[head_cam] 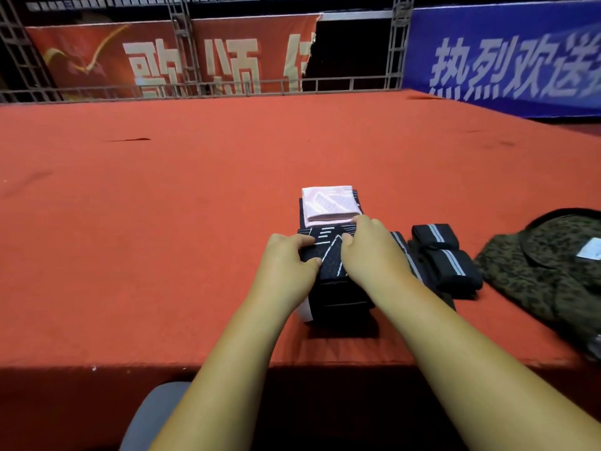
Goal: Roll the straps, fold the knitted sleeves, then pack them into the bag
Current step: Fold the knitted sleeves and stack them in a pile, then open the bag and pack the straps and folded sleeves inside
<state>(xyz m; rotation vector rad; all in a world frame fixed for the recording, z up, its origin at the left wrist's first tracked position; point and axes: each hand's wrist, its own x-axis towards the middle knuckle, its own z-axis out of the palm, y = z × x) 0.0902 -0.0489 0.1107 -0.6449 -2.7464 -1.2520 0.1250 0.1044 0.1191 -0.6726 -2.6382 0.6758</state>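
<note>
- While pinching the black knitted sleeve (328, 255) from both sides, left hand (289, 258) and right hand (374, 255) close together, probably squaring up its fold.
- Lies on the red table (195, 222), thick, crossed by white lines, just near of a folded pink sleeve (328, 203).
- Parked to the right, seemingly ready for packing: rolled straps (445, 258), then camouflage bag (546, 275).

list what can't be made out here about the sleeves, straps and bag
Head view only.
Camouflage bag: cut off by the right edge, opening not visible.
Black knitted sleeve: its fold is covered by the left hand and right hand.
White label on the bag: too blurred to read.
</note>
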